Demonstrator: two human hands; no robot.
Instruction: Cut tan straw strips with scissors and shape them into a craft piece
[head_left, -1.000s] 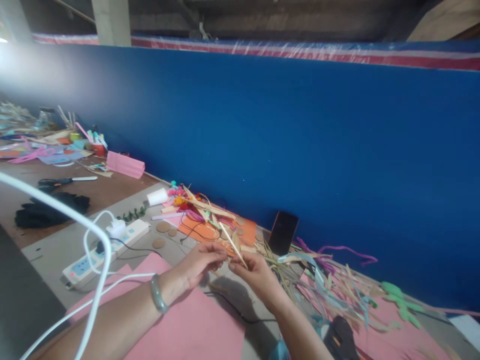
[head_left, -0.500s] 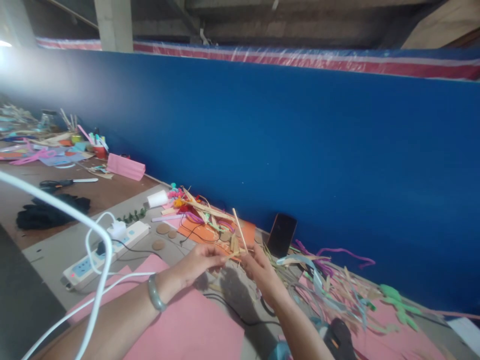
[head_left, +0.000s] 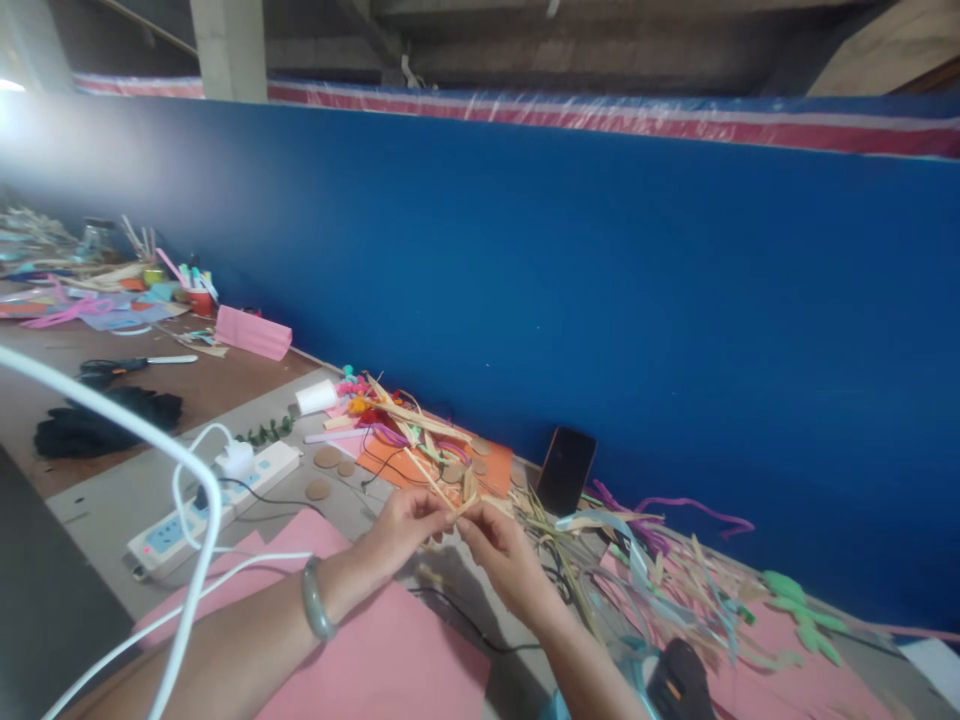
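Observation:
My left hand (head_left: 412, 525) is closed, thumb and fingers pinched at the lower end of a thin pale stick (head_left: 426, 474) that leans up to the left. Touching it at the fingertips, my right hand (head_left: 504, 560) is pinched on a short straw-coloured husk strip (head_left: 466, 503). Where the stick and strip meet is partly covered by the fingers. Behind the fingertips lies an orange sheet (head_left: 390, 470) with husk scraps and coloured bits on it. Beneath my left forearm a pink sheet (head_left: 390, 650) is spread on the table.
To the left are a white power strip (head_left: 169, 530), a looping white cable (head_left: 214, 500), a white cup (head_left: 316, 397) and black scissors (head_left: 112, 368). A phone (head_left: 566, 470) leans against the blue partition (head_left: 600, 280). Husk and ribbon scraps (head_left: 675, 570) and a black-handled tool (head_left: 681, 680) lie right.
The stick has swung from nearly upright at my right fingers to leaning left, its lower end at my left fingertips. My right hand has shifted slightly left and down, close against the left.

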